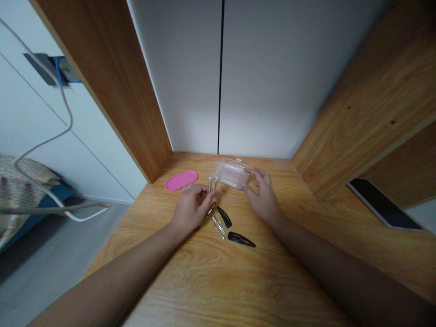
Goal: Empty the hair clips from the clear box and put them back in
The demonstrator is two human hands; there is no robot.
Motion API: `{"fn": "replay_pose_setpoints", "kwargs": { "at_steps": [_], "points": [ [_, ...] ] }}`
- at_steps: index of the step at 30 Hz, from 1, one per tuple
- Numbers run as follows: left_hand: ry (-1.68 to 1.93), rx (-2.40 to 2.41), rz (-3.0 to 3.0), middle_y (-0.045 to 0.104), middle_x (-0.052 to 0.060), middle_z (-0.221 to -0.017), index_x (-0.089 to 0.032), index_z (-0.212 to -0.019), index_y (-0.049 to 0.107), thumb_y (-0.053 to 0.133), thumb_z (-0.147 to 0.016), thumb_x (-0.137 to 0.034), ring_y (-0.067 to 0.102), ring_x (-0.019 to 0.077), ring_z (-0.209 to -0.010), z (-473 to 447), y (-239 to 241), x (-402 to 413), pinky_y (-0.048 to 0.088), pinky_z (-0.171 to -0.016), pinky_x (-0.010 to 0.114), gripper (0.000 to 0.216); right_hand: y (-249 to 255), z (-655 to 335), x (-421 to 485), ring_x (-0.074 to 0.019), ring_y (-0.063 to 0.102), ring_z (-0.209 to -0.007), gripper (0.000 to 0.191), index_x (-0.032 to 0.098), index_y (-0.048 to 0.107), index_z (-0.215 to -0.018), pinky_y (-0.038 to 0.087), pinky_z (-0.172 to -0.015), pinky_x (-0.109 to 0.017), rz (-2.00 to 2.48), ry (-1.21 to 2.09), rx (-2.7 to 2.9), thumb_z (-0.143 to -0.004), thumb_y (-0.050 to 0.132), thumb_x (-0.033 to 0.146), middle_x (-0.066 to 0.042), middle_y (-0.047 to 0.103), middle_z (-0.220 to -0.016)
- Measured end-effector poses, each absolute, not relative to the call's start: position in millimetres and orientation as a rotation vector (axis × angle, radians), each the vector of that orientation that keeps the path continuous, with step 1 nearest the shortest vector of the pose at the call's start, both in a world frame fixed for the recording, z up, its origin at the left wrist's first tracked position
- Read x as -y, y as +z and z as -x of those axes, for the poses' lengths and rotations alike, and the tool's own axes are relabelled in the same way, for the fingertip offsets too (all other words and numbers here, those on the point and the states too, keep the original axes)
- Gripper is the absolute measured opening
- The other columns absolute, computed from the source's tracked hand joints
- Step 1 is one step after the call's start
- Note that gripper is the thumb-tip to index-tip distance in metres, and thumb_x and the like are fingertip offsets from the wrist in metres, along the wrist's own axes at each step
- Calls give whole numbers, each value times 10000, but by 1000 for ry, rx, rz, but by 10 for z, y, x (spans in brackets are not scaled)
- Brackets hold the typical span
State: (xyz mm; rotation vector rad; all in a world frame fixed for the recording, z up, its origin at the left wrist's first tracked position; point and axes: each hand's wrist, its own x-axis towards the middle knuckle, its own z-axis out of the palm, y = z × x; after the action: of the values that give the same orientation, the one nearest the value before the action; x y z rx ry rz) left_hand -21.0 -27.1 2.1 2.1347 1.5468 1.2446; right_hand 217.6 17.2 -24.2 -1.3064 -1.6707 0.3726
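Observation:
My left hand (190,206) pinches two silver hair clips (213,182) and holds them upright just left of a small clear plastic box (230,174). My right hand (261,196) grips that box by its right end and tilts it toward the clips. On the wooden desk (218,272) between my wrists lie two black snap clips (240,239) and another silver clip (218,226).
A pink oval lid (181,180) lies at the back left of the desk. Wooden side panels (112,86) close in the desk on both sides. A dark phone (383,203) rests on the lower shelf at right. A white cable (51,136) hangs at left.

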Motion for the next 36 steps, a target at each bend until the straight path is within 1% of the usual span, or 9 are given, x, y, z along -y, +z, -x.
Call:
{"fn": "replay_pose_setpoints", "kwargs": {
  "at_steps": [3,5,8,10,18,23,28,33,36],
  "points": [
    [1255,-1555,-2148,655,27,-780,-183,-817,631,585,-934,-308,575,188,-758,218,2,260,423,-741,317,177,-231,-2159,-160,-275,459,-1349,338,300,609,-1206,484,-1082,-507,1263,441,1641,-871,640,328,-99,454,-1379],
    [1264,-1558,-2162,646,23,-778,-185,-822,618,576,-943,-304,573,187,-760,226,-15,247,421,-744,318,175,-234,-2147,-161,-271,490,-1315,296,283,618,-1129,521,-1048,-487,1221,482,1611,-843,674,333,-96,455,-1366],
    [1281,-1576,-2202,645,24,-782,-189,-817,609,577,-948,-305,571,193,-769,238,-32,230,413,-746,325,177,-237,-2134,-158,-268,503,-1305,217,264,626,-1001,536,-1035,-472,1165,513,1608,-818,715,340,-94,456,-1356],
    [1303,-1586,-2237,650,26,-792,-189,-814,602,580,-948,-300,569,199,-784,245,-31,227,409,-757,333,175,-232,-2129,-150,-271,490,-1325,181,260,634,-955,533,-1038,-470,1147,522,1637,-816,724,333,-95,458,-1358],
    [1310,-1643,-2471,662,41,-849,-186,-873,599,566,-962,-268,570,220,-846,299,24,219,381,-804,373,126,-179,-2121,-97,-256,550,-1284,67,251,646,-909,521,-1038,-465,1040,536,1782,-855,686,250,-89,538,-1342],
    [1255,-1779,-2597,682,53,-893,-189,-900,614,562,-976,-279,571,237,-893,335,65,203,349,-818,393,129,-111,-2099,-33,-253,569,-1262,68,247,656,-880,453,-1091,-485,965,478,1913,-846,703,212,-92,578,-1321],
    [1150,-1842,-2680,698,72,-980,-192,-957,663,587,-972,-309,553,266,-967,333,89,203,330,-821,417,141,-82,-2085,0,-247,581,-1242,98,242,661,-894,463,-1074,-471,946,454,1954,-836,710,181,-101,584,-1322],
    [1135,-1848,-2651,689,67,-983,-200,-968,694,592,-970,-334,546,264,-966,335,84,205,332,-827,423,169,-93,-2081,-5,-243,574,-1249,108,246,660,-891,451,-1089,-460,933,462,1945,-830,711,172,-93,579,-1321],
    [1152,-1825,-2654,688,70,-978,-212,-1009,710,575,-980,-341,548,261,-970,341,75,205,328,-828,424,189,-90,-2081,-5,-245,571,-1256,99,247,665,-891,453,-1088,-457,943,471,1939,-834,709,179,-95,576,-1326]
  ]
}}
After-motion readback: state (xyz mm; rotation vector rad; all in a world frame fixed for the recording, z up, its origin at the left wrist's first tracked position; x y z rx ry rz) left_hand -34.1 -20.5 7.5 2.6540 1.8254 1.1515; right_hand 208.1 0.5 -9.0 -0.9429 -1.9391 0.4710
